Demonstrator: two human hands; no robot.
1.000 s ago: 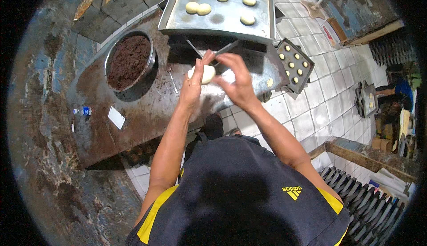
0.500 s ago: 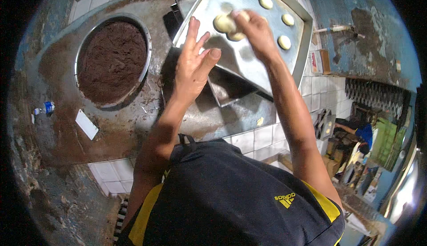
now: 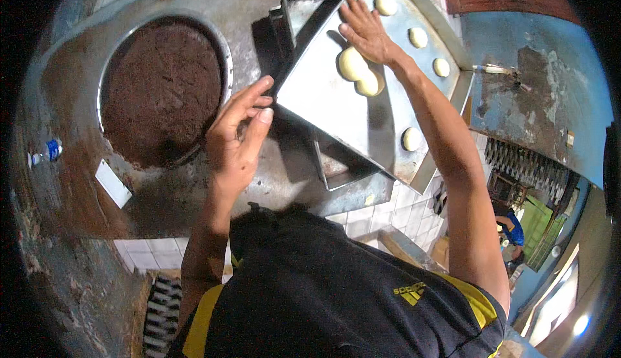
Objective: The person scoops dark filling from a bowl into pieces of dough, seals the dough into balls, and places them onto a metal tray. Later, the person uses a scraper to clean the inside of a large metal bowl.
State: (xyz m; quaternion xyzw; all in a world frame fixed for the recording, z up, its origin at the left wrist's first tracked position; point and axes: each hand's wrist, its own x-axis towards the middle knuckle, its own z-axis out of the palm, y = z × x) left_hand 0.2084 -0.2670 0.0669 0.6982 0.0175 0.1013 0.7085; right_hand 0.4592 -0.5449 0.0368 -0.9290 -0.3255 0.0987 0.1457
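My right hand (image 3: 365, 31) lies spread over the far part of a metal tray (image 3: 317, 92); I cannot tell what, if anything, is under its palm. Pale round dough pieces (image 3: 385, 4) sit on the tray, with a cluster of touching ones (image 3: 354, 67) just below that hand. My left hand (image 3: 240, 134), fingers loosely curved and apart, holds nothing I can see and is by the tray's left corner. To its left sits a large round metal bowl (image 3: 162, 89) full of dark brown crumbly filling.
Stacked dark pans (image 3: 304, 15) lie beneath and beside the tray on a worn metal table (image 3: 77, 202). A white card (image 3: 113, 183) and plastic bottle (image 3: 45, 154) are at the left. Another person (image 3: 511, 228) in blue is at the far right, near dark stacked trays (image 3: 524, 167).
The dough my hands held earlier has left my left hand. My right hand moved onto the tray and spread open. My left hand dropped back from the tray. The view has shifted.
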